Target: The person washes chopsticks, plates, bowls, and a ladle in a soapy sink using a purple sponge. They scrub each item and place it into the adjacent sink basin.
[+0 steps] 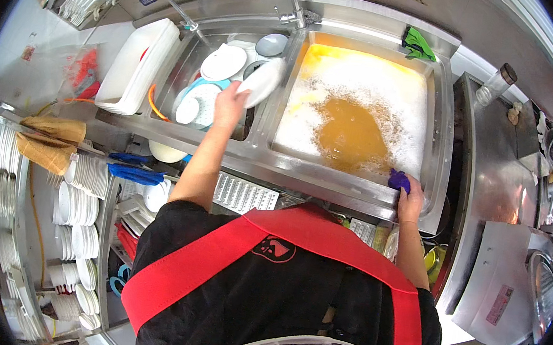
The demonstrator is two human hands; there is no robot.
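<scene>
My left hand (231, 103) is closed on the edge of a white plate (263, 82), which is tilted and slightly blurred above the left sink basin. Under and beside it lie a white oval plate (223, 62), a small white dish (188, 110) on a blue perforated piece (208, 97), and a grey-blue bowl (271, 44). At the front right corner of the right sink basin (350, 171), my right hand (411, 200) grips a bunched purple cloth (398, 179). Brownish water with white foam (384, 76) fills that basin, hiding whatever lies in it.
A tap (296, 16) stands behind the divider, another (183, 17) behind the left basin. White bins (141, 66) stand at the left. A green cloth (419, 44) hangs on the back rim. Stacked plates (79, 205) crowd the lower-left shelves. A steel counter (493, 167) lies right.
</scene>
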